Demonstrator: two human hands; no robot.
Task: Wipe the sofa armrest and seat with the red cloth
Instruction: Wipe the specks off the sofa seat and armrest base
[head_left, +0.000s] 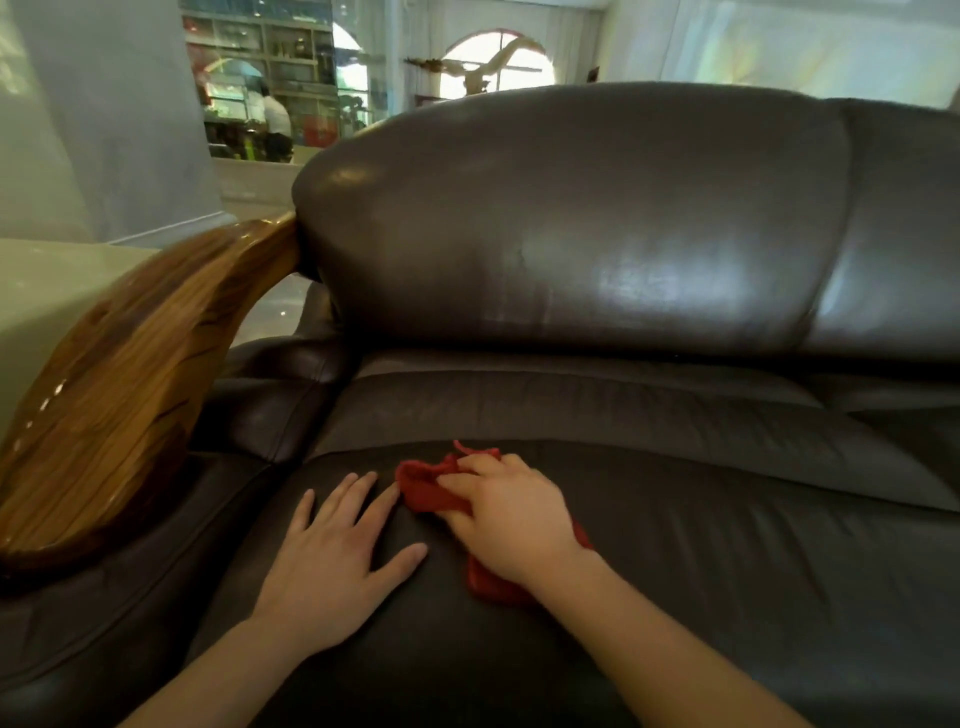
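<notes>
The seat cushion (727, 561) lies broad and bare to the right of the right hand (511, 519) and toward the camera, so a hand can sweep freely there. Toward the back, open leather runs only as far as the back cushion (571, 223), which rises as a bulging wall above the seat crease. On the left, the left hand (332, 551) lies flat with fingers spread, touching the red cloth (431, 491) and blocking movement that way. Beyond it, the curved wooden armrest (119, 384) arches over the padded leather side (270, 410), leaving a narrow, low channel between wood and cushion.
</notes>
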